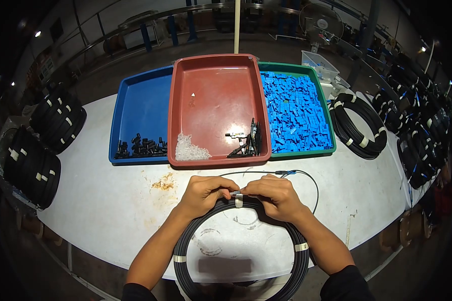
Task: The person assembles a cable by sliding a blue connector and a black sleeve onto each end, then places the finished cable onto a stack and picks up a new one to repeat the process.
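Note:
A coil of black cable (300, 258), bound with pale tape bands, lies at the table's near edge. At its top, my left hand (206, 194) and my right hand (276, 195) meet with fingers pinched round a small grey piece (234, 193), just above a tape band (239, 201). Finer detail of the piece is hidden by the fingertips. A loose cable end (317, 193) loops out behind my right hand, with a black and blue connector (285, 172) on it.
Beyond the hands stand a blue tray (143, 100) with black parts, a red tray (218, 95) with clear and black pieces, and a green tray (315, 75) full of blue parts. Cable coils (360, 125) lie right; more coils (32, 165) stand left. A clear bin (319, 65) is behind.

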`<act>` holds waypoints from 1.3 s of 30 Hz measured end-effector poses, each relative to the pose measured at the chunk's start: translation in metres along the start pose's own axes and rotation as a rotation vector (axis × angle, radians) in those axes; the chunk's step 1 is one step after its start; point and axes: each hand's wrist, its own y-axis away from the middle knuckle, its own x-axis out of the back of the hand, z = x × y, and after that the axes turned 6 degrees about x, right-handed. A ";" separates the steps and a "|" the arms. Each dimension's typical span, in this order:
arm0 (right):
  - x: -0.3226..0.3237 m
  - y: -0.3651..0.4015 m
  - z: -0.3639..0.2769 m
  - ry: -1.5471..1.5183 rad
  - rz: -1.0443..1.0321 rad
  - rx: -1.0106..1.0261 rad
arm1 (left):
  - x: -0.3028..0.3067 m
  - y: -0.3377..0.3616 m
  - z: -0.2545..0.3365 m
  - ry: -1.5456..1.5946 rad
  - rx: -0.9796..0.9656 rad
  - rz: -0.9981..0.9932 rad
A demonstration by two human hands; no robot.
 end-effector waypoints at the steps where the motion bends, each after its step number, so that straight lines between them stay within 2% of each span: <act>1: 0.000 0.000 0.000 0.000 -0.004 -0.001 | 0.000 0.000 0.000 0.020 0.010 -0.001; 15: -0.005 0.000 0.002 -0.041 0.042 -0.010 | -0.006 -0.002 -0.001 0.093 0.052 -0.011; 23: -0.002 -0.001 -0.001 -0.003 -0.017 0.000 | -0.004 0.000 0.006 0.117 0.059 -0.020; 29: -0.004 0.003 0.003 0.022 0.005 0.014 | -0.003 0.002 0.008 -0.009 0.109 0.040; 32: -0.006 0.004 0.007 0.035 0.039 -0.027 | -0.003 0.005 0.003 0.075 0.101 0.093; 36: -0.005 0.006 0.007 0.025 0.018 -0.153 | 0.003 -0.001 0.006 -0.157 0.001 0.117; 39: -0.006 0.009 0.017 0.152 0.120 -0.108 | 0.003 -0.023 0.006 -0.243 -0.013 0.091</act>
